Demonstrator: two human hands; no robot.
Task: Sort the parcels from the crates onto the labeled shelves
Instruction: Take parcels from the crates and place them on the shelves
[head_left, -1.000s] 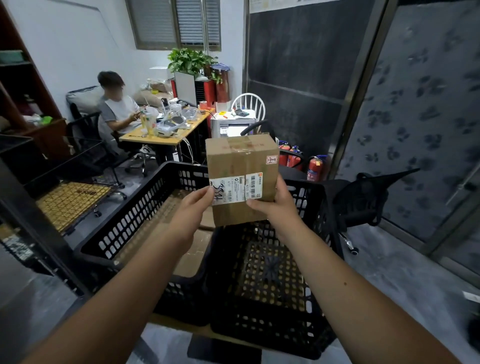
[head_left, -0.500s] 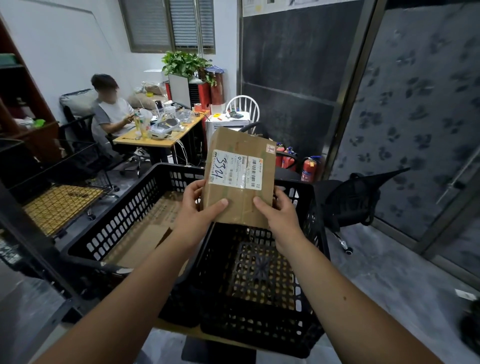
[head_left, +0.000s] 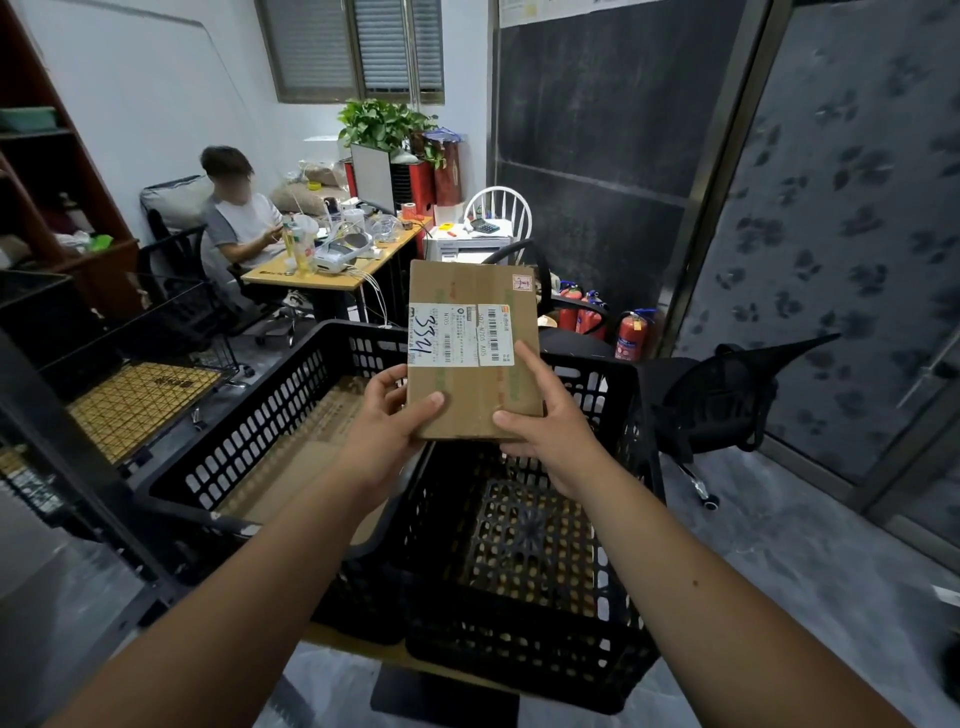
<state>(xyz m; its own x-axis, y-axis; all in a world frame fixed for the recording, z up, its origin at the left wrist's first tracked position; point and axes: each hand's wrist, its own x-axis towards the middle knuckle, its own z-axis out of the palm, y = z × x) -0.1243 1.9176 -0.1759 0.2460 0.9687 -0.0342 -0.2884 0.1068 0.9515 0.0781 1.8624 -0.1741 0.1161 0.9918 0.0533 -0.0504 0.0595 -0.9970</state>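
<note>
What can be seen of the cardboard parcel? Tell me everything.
The cardboard parcel is a flat brown box, taped shut, held up over the black crates with its broad face to the camera. White barcode labels cross that face, one with handwritten digits. The left hand and right hand grip its lower corners.

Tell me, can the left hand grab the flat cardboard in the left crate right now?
Probably not yet. The left hand is gripping the parcel together with the right hand. The cardboard lies uncovered in the open-topped left crate just below.
</note>
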